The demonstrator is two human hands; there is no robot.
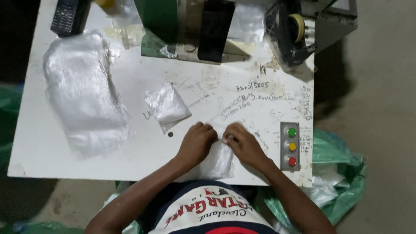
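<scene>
Both of my hands are working at the near edge of the white tabletop (39,147), the left hand (197,143) and the right hand (245,145) meeting over a small clear plastic bag (219,162) that is lying flat between them, its lower end touching the tabletop's edge. My fingers (229,138) on the right are pinching the bag's top, and the left ones are curling down onto the same film; I cannot tell how firmly either is gripping. I am judging the thin film as slippery, so it could be sliding out of the pinch or tearing if I am pulling the two sides apart unevenly. Sitting so close to the edge, the bag could also be slipping off toward my lap. A second small bag (167,106) is lying just beyond my left hand, and a sweep of the wrist could be knocking it. The big heap of clear bags (82,95) is resting well apart on the left. The button panel (291,146) with green, yellow and red buttons is sitting near my right wrist, and an elbow drifting outward could be pressing one by accident.
</scene>
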